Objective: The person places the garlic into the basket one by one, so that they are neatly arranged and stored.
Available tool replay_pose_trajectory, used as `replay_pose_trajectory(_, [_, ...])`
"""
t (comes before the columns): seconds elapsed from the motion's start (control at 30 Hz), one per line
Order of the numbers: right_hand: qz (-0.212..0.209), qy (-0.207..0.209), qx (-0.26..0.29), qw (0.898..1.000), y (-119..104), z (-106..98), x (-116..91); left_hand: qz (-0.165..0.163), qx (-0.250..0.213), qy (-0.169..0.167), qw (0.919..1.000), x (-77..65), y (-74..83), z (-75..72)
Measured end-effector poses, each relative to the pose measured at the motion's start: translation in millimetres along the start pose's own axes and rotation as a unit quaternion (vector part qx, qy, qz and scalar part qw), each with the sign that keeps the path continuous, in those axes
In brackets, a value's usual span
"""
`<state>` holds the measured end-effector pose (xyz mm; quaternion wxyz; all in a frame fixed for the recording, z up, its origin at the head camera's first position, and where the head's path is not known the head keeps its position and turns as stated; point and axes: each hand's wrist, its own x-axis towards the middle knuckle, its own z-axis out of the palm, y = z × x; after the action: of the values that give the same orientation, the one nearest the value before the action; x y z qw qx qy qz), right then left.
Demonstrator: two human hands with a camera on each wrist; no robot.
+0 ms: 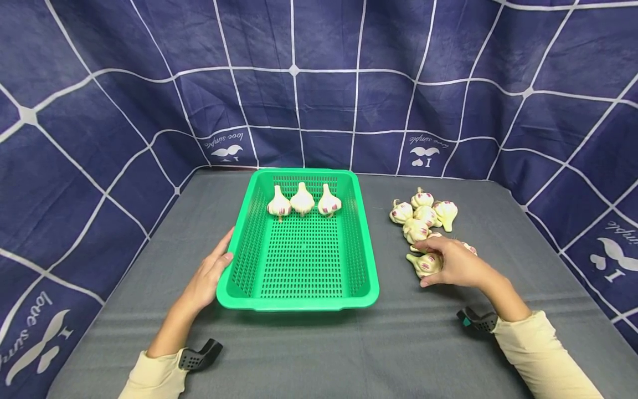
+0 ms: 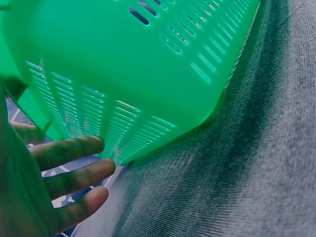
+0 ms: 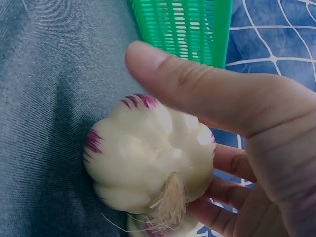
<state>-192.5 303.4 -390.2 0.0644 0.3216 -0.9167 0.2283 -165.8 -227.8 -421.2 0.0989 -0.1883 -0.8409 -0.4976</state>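
A green plastic basket (image 1: 299,303) holds three garlic bulbs (image 1: 302,200) in a row at its far end. Against the basket's left rim lies my left hand (image 1: 205,277), its fingers extended along the outer wall in the left wrist view. My right hand (image 1: 456,263) curves round a garlic bulb (image 1: 427,266) on the right, at the near side of a cluster. In the right wrist view, this cream bulb (image 3: 143,153) shows purple streaks and dry roots, with the thumb over one side and the fingers behind it.
More garlic bulbs (image 1: 416,230) lie close together just beyond my right hand, some partly hidden by it. Grey cloth (image 1: 319,354) covers the table. A navy curtain (image 1: 324,100) with white lines hangs behind and at both sides.
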Motion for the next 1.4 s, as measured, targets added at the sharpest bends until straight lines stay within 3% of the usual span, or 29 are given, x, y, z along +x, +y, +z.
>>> replay_pose_trajectory(0.13, [-0.026,0.005,-0.020,0.999,-0.7,2.2,-0.6,0.000,-0.001,0.000,1.0000,-0.4,0.4,0.2])
replay_pose_trajectory(0.4, [-0.040,0.002,-0.037,0.998,-1.8,2.9,-3.3,0.007,-0.007,-0.001,1.0000,0.1,0.2,-0.2])
replay_pose_trajectory(0.87, [-0.022,0.003,-0.019,1.000,-10.9,-6.3,-0.2,0.010,-0.008,-0.001,0.9999,0.4,-0.2,-0.3])
replay_pose_trajectory(1.13, [-0.038,0.055,-0.010,0.998,-11.5,-10.2,3.0,0.009,-0.014,-0.003,0.9999,0.6,0.5,-0.5])
replay_pose_trajectory(1.4, [-0.028,0.089,-0.004,0.996,-12.1,-12.8,5.4,0.011,-0.017,-0.003,0.9998,0.4,0.3,-0.1])
